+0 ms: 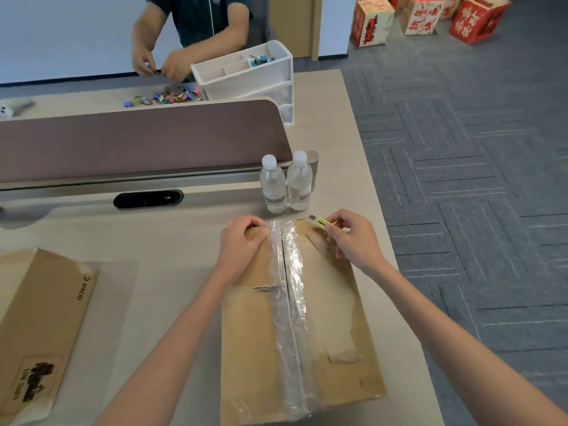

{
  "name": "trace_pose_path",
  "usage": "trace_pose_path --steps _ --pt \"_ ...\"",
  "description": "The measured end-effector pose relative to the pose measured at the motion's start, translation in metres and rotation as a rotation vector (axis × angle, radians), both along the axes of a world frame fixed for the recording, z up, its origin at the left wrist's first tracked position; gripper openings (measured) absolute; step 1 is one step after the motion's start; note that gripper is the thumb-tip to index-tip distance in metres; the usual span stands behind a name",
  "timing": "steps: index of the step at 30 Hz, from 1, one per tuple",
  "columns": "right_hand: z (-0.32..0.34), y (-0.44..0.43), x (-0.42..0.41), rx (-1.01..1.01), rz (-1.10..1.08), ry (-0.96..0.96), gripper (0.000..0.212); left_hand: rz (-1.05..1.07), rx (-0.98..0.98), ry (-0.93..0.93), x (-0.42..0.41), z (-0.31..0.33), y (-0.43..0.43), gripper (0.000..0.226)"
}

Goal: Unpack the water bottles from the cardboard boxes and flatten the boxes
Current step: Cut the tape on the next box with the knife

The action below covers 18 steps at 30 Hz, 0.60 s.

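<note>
Cardboard box (pixel 252 333): lies on the table (pixel 169 241) directly before the person, taped seam (pixel 285 302) slit lengthwise. Probably light, stiff board under slick, crinkled tape; best taken by the flap edges along the slit. Left hand (pixel 242 241): fingers curled on the left flap's far end. Right hand (pixel 353 238): pinches a yellow utility knife (pixel 321 222) over the far right corner. Water bottles (pixel 273 186): two, upright just beyond. Second box (pixel 46 302): flat, well left
</note>
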State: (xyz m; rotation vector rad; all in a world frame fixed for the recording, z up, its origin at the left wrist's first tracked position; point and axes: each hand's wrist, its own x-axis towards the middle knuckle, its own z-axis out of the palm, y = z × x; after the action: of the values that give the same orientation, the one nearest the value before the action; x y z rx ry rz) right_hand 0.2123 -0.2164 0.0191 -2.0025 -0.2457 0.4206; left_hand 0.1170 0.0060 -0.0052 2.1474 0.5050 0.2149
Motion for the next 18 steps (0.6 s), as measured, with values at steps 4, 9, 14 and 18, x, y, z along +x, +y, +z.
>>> trace_pose_path --steps 4,9,14,18 --pt "-0.007 -0.016 -0.032 -0.054 -0.072 -0.026 0.009 -0.064 0.259 -0.003 -0.007 -0.005 -0.002 0.023" --pt "-0.005 -0.025 -0.081 -0.037 -0.191 -0.060 0.010 -0.251 0.498 -0.030 -0.030 0.005 -0.016 0.042" --pt "-0.011 -0.038 -0.145 -0.142 -0.384 -0.123 0.010 -0.550 0.649 -0.162 -0.083 0.007 -0.037 0.036" --pt "-0.019 -0.057 -0.199 -0.121 -0.565 -0.143 0.008 -0.794 0.627 -0.252 -0.128 -0.001 -0.057 0.030"
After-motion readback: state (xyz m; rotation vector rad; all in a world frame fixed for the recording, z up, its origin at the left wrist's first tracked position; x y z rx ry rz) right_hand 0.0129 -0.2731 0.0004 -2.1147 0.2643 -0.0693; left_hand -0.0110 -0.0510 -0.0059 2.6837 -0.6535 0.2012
